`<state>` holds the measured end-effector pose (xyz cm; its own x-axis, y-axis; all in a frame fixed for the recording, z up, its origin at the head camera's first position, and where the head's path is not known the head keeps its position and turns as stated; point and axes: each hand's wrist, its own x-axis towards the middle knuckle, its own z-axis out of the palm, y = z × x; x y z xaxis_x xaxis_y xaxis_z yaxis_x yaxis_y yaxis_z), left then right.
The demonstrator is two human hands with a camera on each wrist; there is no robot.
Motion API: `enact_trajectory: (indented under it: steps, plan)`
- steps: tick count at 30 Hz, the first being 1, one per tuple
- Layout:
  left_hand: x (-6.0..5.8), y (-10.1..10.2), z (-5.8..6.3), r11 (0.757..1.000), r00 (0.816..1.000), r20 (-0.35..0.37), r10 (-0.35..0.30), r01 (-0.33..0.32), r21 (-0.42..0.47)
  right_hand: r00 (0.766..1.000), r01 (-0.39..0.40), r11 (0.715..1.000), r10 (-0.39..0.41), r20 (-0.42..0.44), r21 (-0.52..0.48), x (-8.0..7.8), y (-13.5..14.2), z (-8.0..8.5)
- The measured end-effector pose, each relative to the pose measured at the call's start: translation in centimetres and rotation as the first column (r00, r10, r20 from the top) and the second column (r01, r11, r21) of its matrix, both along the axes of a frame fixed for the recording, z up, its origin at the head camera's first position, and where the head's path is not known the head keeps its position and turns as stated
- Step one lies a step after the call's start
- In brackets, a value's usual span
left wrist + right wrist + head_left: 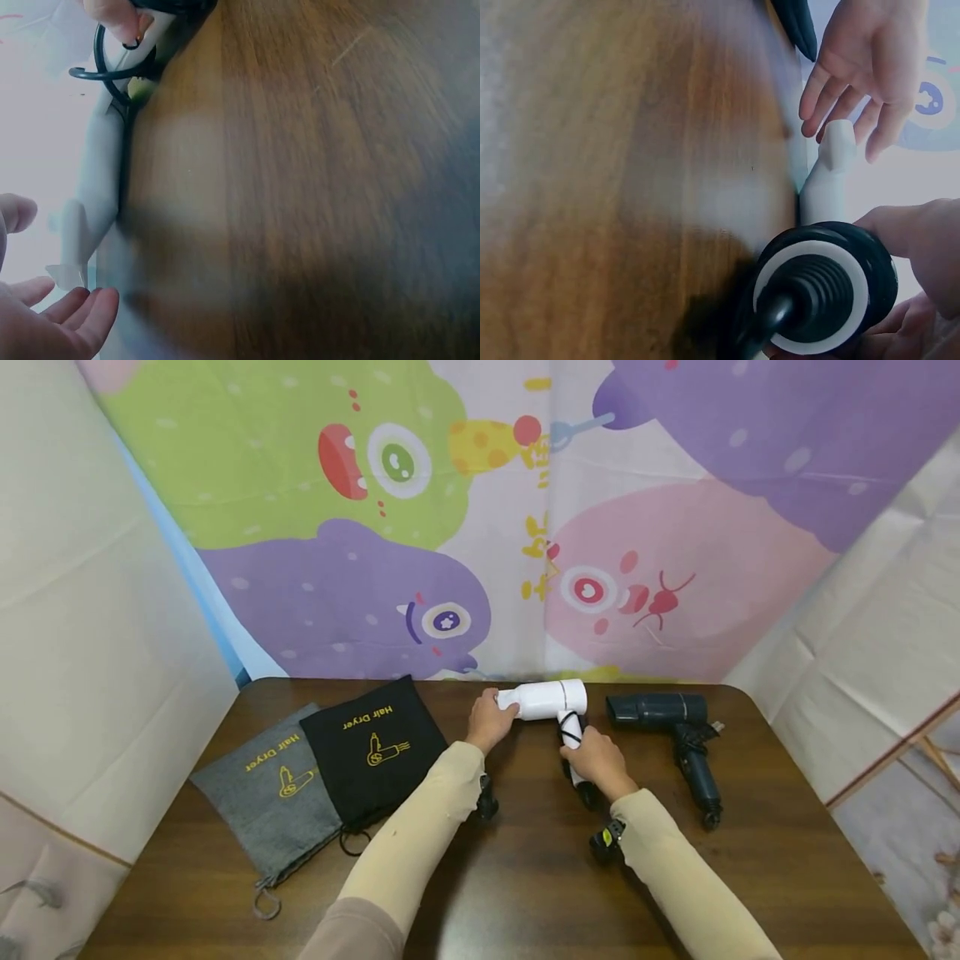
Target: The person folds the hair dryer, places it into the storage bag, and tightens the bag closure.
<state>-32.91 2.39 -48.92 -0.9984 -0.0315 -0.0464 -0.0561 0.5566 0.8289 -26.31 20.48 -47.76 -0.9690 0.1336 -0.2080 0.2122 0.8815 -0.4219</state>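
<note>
A white hair dryer (pixel 542 700) lies near the back edge of the table, its nozzle to the left and its handle towards the person. My right hand (pixel 597 762) grips that handle, around which a black cord (pixel 885 277) is wound. At the nozzle is my left hand (pixel 491 720), fingers loosely spread. Its fingertips (pixel 101 315) come right up to the nozzle's end in the left wrist view. From the right wrist view, the left hand (pixel 874 60) shows with extended fingers around the nozzle tip.
To the right lies a dark hair dryer (pixel 660 710) with its cord bundled at the handle. A black drawstring pouch (pixel 405 722) printed "Hair Dryer" overlaps a similar grey pouch (pixel 262 810) on the left. Behind the wooden table (pixel 525 893) hangs a cartoon-print cloth (pixel 517 635).
</note>
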Motion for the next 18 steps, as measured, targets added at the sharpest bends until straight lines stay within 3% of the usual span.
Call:
enact_trajectory:
  steps: [7,11,14,18]
  plan:
    - [0.1,-0.3,0.2,0.999,0.999,-0.046,0.028,-0.03,-0.041,1.0,-0.028,1.0,0.028,-0.007,-0.004,0.6,0.2,0.1]
    - [0.2,-0.7,0.2,0.997,0.998,-0.07,0.003,-0.008,-0.078,0.999,-0.041,0.999,0.041,-0.019,0.001,1.0,0.2,0.0]
    - [0.2,-1.1,0.4,0.992,0.996,-0.07,-0.052,0.044,-0.116,0.998,-0.052,0.999,0.052,-0.031,0.005,1.3,0.3,-0.1]
    - [0.1,-1.7,0.6,0.974,0.986,-0.02,-0.167,0.162,-0.156,0.997,-0.076,0.997,0.076,-0.036,-0.003,1.5,0.3,-0.1]
